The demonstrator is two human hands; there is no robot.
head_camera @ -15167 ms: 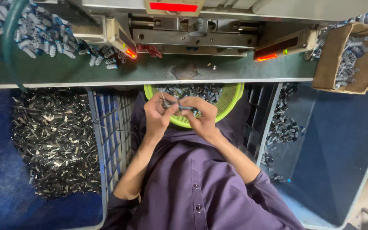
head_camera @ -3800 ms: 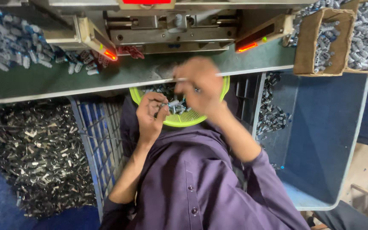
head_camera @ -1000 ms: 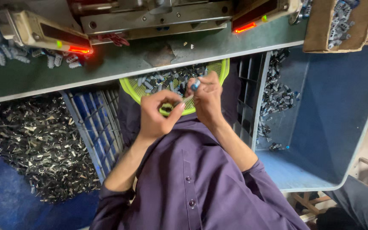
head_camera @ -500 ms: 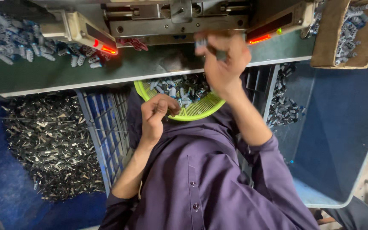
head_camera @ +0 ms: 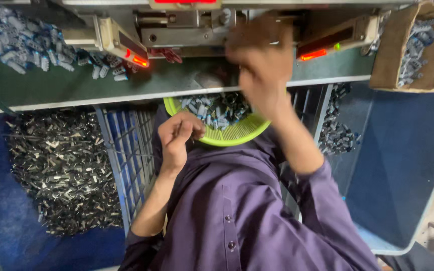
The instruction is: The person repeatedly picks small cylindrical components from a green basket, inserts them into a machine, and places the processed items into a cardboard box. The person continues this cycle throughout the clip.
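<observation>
My right hand (head_camera: 264,65) reaches up to the machine (head_camera: 187,30) at the bench's back edge, blurred, so I cannot tell its grip. My left hand (head_camera: 177,138) curls loosely at the green basket (head_camera: 227,136) of small parts on my lap; next comes careful placing, I judge.

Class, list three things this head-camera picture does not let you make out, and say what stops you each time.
1. Right hand: motion blur; whether it holds anything cannot be told.
2. Left hand: curled fingers hide any small part in its grip.
3. Machine: cut off by the top edge, and partly covered by the right hand.
4. Green basket: far side hidden under the bench edge.
</observation>
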